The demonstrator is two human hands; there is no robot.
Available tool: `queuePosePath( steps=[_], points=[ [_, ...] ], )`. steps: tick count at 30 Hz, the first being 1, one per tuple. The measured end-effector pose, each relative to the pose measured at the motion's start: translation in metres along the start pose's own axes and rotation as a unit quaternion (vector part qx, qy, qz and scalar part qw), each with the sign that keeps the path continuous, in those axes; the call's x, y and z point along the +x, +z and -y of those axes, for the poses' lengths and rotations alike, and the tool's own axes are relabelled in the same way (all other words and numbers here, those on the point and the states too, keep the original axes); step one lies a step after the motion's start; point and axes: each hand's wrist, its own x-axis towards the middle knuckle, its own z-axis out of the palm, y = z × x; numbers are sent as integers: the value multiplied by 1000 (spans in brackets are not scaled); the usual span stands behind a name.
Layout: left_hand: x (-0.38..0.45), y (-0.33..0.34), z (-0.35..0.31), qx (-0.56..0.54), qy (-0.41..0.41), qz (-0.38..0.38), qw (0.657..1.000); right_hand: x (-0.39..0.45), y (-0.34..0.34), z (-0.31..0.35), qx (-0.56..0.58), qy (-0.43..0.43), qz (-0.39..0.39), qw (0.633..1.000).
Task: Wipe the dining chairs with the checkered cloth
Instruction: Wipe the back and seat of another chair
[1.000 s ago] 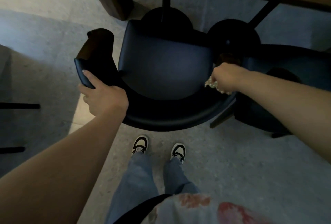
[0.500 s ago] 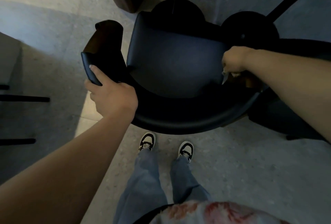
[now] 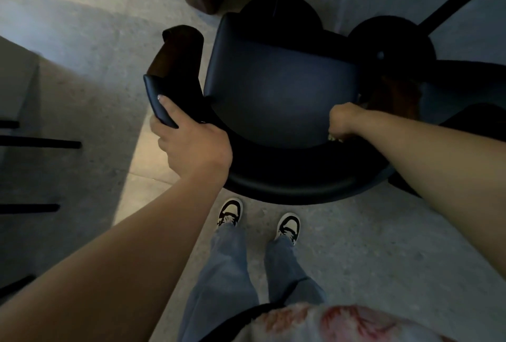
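the right hand (image 3: 342, 122) has its fingers curled around the bunched cloth (image 3: 335, 137) at the seat's right rear corner, so the chair (image 3: 276, 89) seat stretches leftward toward the left hand (image 3: 191, 147) gripping the armrest (image 3: 164, 100).

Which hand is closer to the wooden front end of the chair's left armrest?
Left. The left hand grips the same armrest just behind the wooden end. The right hand is across the seat, at the other side.

Speckled grey floor (image 3: 383, 246) with a sunlit patch (image 3: 142, 161), round black table bases (image 3: 282, 13) beyond
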Motion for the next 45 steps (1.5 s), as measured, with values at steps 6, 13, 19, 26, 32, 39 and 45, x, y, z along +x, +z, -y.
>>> queuePosePath(
  steps=[6,13,19,26,32,39,45],
  points=[
    [1,3,2,0,6,-7,1000,0,22,49,63,-15,-19,998],
    [2,4,3,-2,4,-2,1000,-5,27,132,519,-30,-14,854],
    [2,4,4,-11,1,8,1000,-14,28,127,479,-95,37,872],
    [1,3,5,-30,5,12,999,11,-4,156,537,12,-26,843],
    [2,6,8,-41,3,4,999,22,-30,227,545,-149,-5,825],
    [2,5,6,-28,2,5,1000,11,-2,185,416,-175,9,892],
    [0,3,4,-13,-3,4,1000,1,9,144,299,-185,50,935]
  ],
)
